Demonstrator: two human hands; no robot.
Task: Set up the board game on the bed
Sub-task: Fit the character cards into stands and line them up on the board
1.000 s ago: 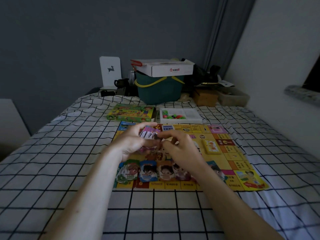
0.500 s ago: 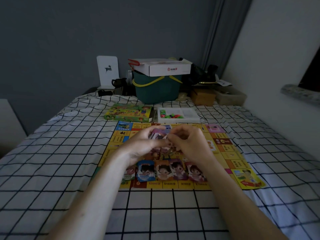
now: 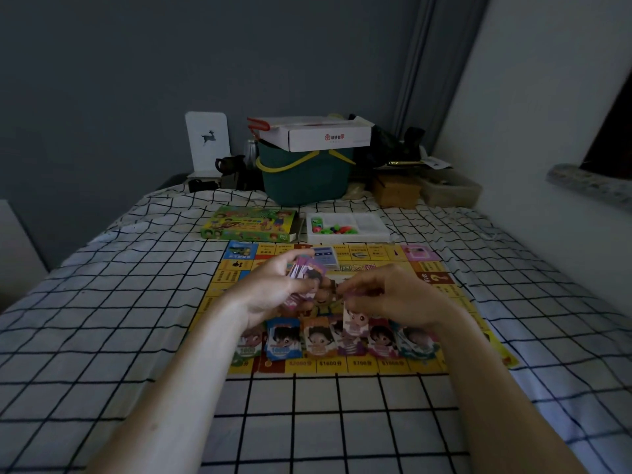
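Observation:
A yellow game board (image 3: 441,285) lies flat on the checked bedsheet. Several small stacks of picture cards (image 3: 318,338) stand in a row along its near edge. My left hand (image 3: 273,289) grips a deck of purple cards (image 3: 306,273) above the middle of the board. My right hand (image 3: 400,295) pinches a single card (image 3: 355,321), which hangs down just above the row. The green game box (image 3: 249,224) and a white tray (image 3: 369,225) of coloured pieces lie beyond the board's far edge.
A teal basket (image 3: 304,179) with a white carton (image 3: 325,136) on top stands at the head of the bed, beside a white deer card (image 3: 207,142), a brown box (image 3: 396,191) and a clear tub (image 3: 451,189). A wall runs along the right.
My right hand has drawn one card off the deck and lowered it toward the row of stacks. My left hand keeps the deck in about the same place.

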